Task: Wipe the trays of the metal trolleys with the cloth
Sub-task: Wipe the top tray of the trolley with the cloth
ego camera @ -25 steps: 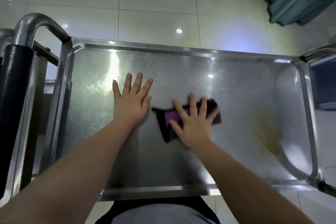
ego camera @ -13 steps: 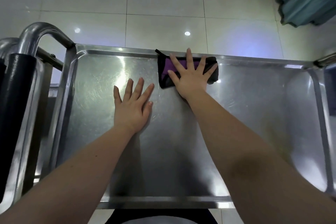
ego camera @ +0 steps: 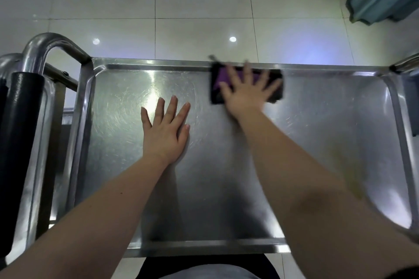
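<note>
Right hand (ego camera: 246, 93), fingers spread flat, presses cloth (ego camera: 275, 88) against tray (ego camera: 226, 188) far rim at 12 o'clock. Left hand (ego camera: 164, 129) splayed, bracing. Risk: cloth slips over rim; yellowish stain (ego camera: 347, 165) at 4 o'clock gets missed.

Right hand (ego camera: 246, 95) flat on cloth (ego camera: 275, 88), left hand (ego camera: 164, 130) flat on tray (ego camera: 317, 133)
</note>
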A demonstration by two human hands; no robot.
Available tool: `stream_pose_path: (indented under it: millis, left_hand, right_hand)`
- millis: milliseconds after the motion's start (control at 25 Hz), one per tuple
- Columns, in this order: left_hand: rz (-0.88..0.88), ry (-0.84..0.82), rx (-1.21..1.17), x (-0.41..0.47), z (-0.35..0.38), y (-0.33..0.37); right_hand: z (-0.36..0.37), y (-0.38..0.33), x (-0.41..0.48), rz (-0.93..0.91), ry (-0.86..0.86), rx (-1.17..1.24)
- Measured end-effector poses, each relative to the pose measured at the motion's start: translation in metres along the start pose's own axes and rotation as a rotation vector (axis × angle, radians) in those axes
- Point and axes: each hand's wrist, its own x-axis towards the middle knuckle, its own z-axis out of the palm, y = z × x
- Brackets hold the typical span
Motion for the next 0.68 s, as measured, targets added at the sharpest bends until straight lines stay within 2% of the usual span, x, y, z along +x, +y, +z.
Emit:
stream_pose_path:
  millis: [80,160,240,360,440,480,520,560,640,680]
  left_hand:
    - [-0.006,-0.001,0.007,-0.002,-0.001,-0.001]
    - [0.004,-0.008,0.013,-0.002,-0.001,-0.001]
    - [0.007,-0.010,0.007,-0.003,0.000,-0.002]
    - [0.005,0.003,-0.004,-0.002,0.003,0.000]
    - [0.005,0.001,0.004,-0.003,0.004,-0.001]
    - [0.007,-0.003,0.012,-0.003,0.004,-0.002]
    - [0.008,-0.010,0.018,-0.003,0.004,-0.003]
    - [0.011,-0.018,0.019,-0.002,0.003,-0.003]
    - [0.015,-0.033,0.014,-0.003,0.002,-0.004]
    - [0.017,-0.033,0.012,-0.003,0.001,-0.003]
  right_hand:
    - [0.012,-0.043,-0.019,-0.284,-0.030,-0.086]
    - [0.006,-0.025,-0.018,-0.351,-0.028,-0.108]
    - [0.004,0.038,-0.016,-0.178,0.039,-0.090]
    - [-0.003,0.140,-0.031,0.269,0.039,0.018]
    - [-0.007,0.139,-0.045,0.454,0.027,0.099]
    - [-0.005,0.115,-0.050,0.471,0.014,0.109]
    - [0.002,0.085,-0.058,0.423,-0.012,0.103]
    - [0.013,0.052,-0.069,0.294,-0.023,0.076]
    - [0.036,0.002,-0.105,-0.082,-0.039,-0.036]
    - [0.037,-0.001,-0.115,-0.204,-0.069,-0.079]
